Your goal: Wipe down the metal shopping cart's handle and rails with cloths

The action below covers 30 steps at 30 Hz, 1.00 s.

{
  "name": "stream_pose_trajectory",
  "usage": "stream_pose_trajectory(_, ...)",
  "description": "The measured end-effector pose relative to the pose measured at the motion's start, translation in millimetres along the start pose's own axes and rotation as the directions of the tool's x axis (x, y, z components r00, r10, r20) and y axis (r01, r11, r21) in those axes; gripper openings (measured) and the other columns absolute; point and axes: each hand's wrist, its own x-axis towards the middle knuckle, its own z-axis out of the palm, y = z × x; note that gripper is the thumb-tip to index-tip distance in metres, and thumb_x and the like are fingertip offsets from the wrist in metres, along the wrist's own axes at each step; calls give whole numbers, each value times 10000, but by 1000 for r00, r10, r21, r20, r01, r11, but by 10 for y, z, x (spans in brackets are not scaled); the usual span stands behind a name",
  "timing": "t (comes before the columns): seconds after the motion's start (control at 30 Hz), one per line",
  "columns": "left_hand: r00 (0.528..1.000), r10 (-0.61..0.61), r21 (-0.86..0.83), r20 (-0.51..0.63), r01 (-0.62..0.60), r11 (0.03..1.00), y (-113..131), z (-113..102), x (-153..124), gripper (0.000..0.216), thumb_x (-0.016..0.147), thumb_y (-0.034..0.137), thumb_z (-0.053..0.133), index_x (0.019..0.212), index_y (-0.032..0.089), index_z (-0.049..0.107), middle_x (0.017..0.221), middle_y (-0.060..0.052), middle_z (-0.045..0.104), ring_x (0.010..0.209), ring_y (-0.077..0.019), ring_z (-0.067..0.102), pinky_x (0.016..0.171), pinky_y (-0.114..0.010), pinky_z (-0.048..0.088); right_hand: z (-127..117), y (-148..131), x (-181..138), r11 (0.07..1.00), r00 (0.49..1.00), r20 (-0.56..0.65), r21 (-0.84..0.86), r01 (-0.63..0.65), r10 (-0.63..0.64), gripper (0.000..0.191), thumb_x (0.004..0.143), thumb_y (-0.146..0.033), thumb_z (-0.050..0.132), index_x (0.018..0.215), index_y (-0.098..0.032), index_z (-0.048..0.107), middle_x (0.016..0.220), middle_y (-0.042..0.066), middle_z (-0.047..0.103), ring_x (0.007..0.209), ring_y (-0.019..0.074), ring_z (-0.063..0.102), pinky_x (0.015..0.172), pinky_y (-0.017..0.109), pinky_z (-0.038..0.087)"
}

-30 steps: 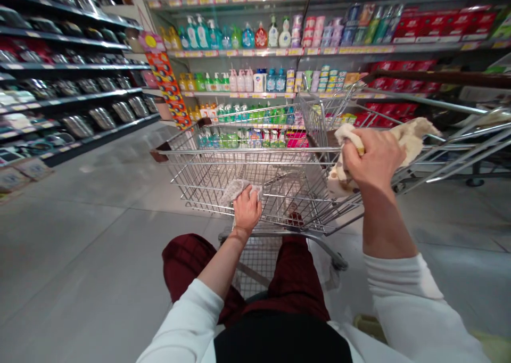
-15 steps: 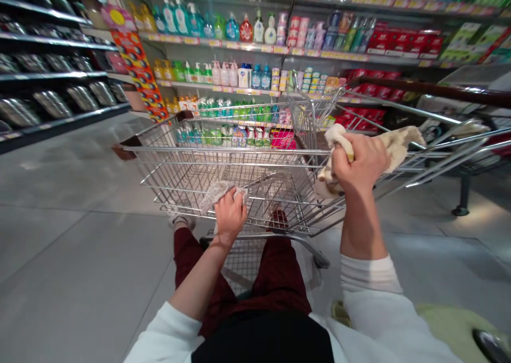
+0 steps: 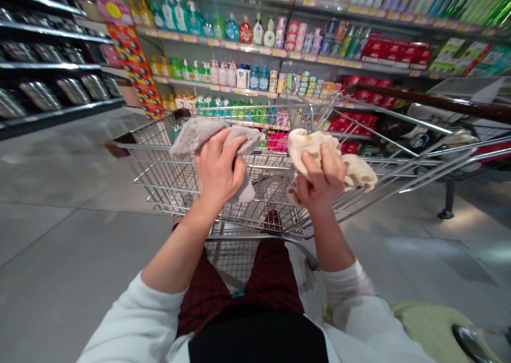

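Observation:
My left hand [image 3: 217,172] is closed on a grey cloth [image 3: 191,134], held up in front of the near side of a metal shopping cart [image 3: 159,176]. Close beside it my right hand [image 3: 321,179] grips a cream, stained cloth [image 3: 359,172], also raised above the cart's rim. The two hands are a short gap apart over the cart basket. The basket looks bare inside. My dark red trousers show below the cart.
Shop shelves with bottles [image 3: 239,75] and red boxes [image 3: 383,49] stand behind the cart. Dark shelves with metal pans [image 3: 48,94] line the left. A second cart frame [image 3: 439,155] adjoins on the right. Grey tiled floor [image 3: 72,246] spreads to the left.
My left hand rose with the grey cloth from the cart's low side wires to rim height. My right hand moved left off the cart's right edge, bringing the cream cloth toward the middle.

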Motion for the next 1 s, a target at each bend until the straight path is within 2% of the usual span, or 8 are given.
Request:
stream_pose_trajectory(0.07, 996, 16, 32, 92, -19, 999, -11, 61, 203, 275, 933, 291, 439, 1089, 215, 652, 1127, -94, 638, 1145, -292, 547, 1027, -456, 383, 142, -92, -117, 997, 992, 105, 49, 63, -68, 389, 905, -254, 531, 1247, -296, 713, 1392, 106, 629, 1406, 316, 470, 1144, 496, 412)
stream_pose_trajectory(0.13, 991, 16, 56, 135, -24, 998, -43, 145, 280, 235, 941, 313, 442, 981, 199, 643, 1010, -89, 635, 1084, -287, 558, 998, -444, 396, 333, -137, -296, 984, 978, 147, 118, 134, -151, 406, 906, -197, 537, 1253, -319, 711, 1401, 64, 636, 1404, 278, 489, 1187, 456, 386)
stream_pose_trajectory(0.3, 993, 2, 68, 116, -9, 998, -67, 215, 234, 244, 973, 340, 410, 926, 200, 605, 973, -85, 611, 1057, -283, 552, 977, -445, 400, 756, -212, -937, 944, 938, 240, 275, 180, -249, 364, 934, -135, 540, 1187, -297, 745, 1350, 52, 682, 1320, 214, 587, 1166, 372, 438)
stream_pose_trajectory(0.43, 988, 33, 71, 151, -45, 996, -73, 161, 276, 276, 990, 365, 378, 897, 215, 590, 957, -79, 615, 1001, -258, 550, 937, -414, 409, 819, -261, -1226, 931, 919, 271, 304, 200, -286, 308, 948, -153, 570, 1164, -277, 752, 1350, 59, 681, 1273, 194, 622, 1087, 328, 504)
stream_pose_trajectory(0.6, 993, -22, 85, 114, 13, 996, -229, 141, 327, 277, 986, 363, 371, 909, 213, 590, 950, -91, 614, 988, -263, 551, 902, -400, 409, 611, -215, -976, 945, 936, 228, 253, 208, -267, 310, 953, -177, 563, 1119, -337, 770, 1294, 16, 716, 1173, 191, 668, 1057, 338, 511)
stream_pose_trajectory(0.77, 996, -62, 111, 67, 54, 992, -350, 185, 309, 245, 968, 347, 401, 881, 211, 585, 941, -92, 617, 1014, -272, 548, 952, -414, 398, 389, -367, -334, 971, 972, 193, 220, 92, -136, 401, 959, -193, 498, 1266, -340, 709, 1424, 23, 624, 1371, 266, 530, 1184, 450, 408)
stream_pose_trajectory(0.9, 995, -55, 123, 84, 44, 991, -361, 206, 311, 278, 987, 357, 377, 872, 206, 580, 953, -88, 625, 1017, -270, 554, 960, -418, 395, 565, -575, -20, 963, 966, 227, 261, 60, -122, 483, 962, -166, 467, 1391, -327, 618, 1523, 18, 529, 1474, 276, 405, 1231, 490, 350)
stream_pose_trajectory(1.0, 995, -54, 142, 84, 42, 989, -360, 216, 304, 295, 995, 358, 364, 875, 203, 585, 958, -90, 625, 1022, -272, 557, 954, -418, 394, 843, -653, -211, 938, 953, 214, 317, 138, -213, 461, 968, -135, 458, 1339, -314, 662, 1488, 24, 569, 1448, 236, 446, 1235, 438, 355)
